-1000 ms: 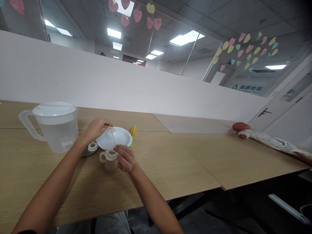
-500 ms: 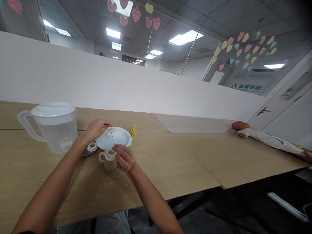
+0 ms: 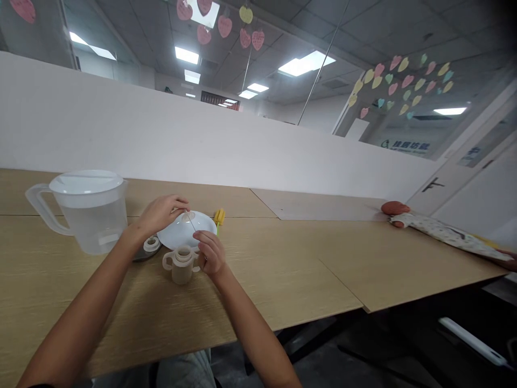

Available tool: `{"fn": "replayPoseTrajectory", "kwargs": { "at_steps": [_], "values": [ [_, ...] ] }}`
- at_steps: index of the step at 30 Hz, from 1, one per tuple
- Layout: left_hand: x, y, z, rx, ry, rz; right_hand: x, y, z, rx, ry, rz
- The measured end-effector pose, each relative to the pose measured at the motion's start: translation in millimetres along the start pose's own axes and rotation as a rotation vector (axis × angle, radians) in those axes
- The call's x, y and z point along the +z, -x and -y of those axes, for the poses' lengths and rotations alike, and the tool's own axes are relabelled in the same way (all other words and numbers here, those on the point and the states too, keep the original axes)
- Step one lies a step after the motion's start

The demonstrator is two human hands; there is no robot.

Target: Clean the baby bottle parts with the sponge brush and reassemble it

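Clearly Pinched: A Thin Rod Between Two Hands

Just above the white bowl (image 3: 172, 235), the two hands stand a little apart, joined by a thin rod (image 3: 193, 223) that slants down from left to right. The left hand (image 3: 161, 211) has its fingertips closed at the upper end, where a small clear piece (image 3: 188, 217) shows, too small to make out properly. The right hand (image 3: 210, 252) is lower and nearer the wearer, its thumb and fingers closed on the rod's lower end.

Right beside that hand, the cup (image 3: 181, 269) stands upright on the desk (image 3: 283, 269), its neck open and a handle on each side. The fingers come close to the right handle; whether they touch it cannot be told.

Left of the bowl, a dark plate (image 3: 142, 255) carries a pale ring (image 3: 151, 244), partly behind the left forearm. Farther left stands the big jug (image 3: 91, 226), lidded, its handle pointing left. A brush (image 3: 219, 216) with a yellow head lies at the bowl's right edge. Well apart, at the desk's far right, rests a patterned cloth bundle (image 3: 440, 233).
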State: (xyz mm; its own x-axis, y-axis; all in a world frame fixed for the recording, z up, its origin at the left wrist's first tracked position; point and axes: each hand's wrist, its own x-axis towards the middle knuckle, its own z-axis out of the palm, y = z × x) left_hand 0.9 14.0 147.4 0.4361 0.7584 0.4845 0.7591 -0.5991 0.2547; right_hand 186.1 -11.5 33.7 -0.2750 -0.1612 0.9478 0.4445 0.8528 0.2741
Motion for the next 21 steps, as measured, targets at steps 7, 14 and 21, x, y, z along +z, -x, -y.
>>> {"fn": "replayPoseTrajectory", "kwargs": {
  "at_steps": [7,14,21],
  "values": [
    [-2.5,1.2,-5.6,0.022,-0.02,0.07,-4.8,-15.1,0.1,0.093,-0.005,-0.173],
    [-2.5,1.5,-7.8,0.084,-0.035,0.145,-0.3,-20.4,-4.0,0.22,-0.022,-0.351],
    [-2.7,5.2,-18.1,0.099,-0.023,0.158,3.9,-15.4,-1.3,0.338,0.009,-0.357]
  ]
}}
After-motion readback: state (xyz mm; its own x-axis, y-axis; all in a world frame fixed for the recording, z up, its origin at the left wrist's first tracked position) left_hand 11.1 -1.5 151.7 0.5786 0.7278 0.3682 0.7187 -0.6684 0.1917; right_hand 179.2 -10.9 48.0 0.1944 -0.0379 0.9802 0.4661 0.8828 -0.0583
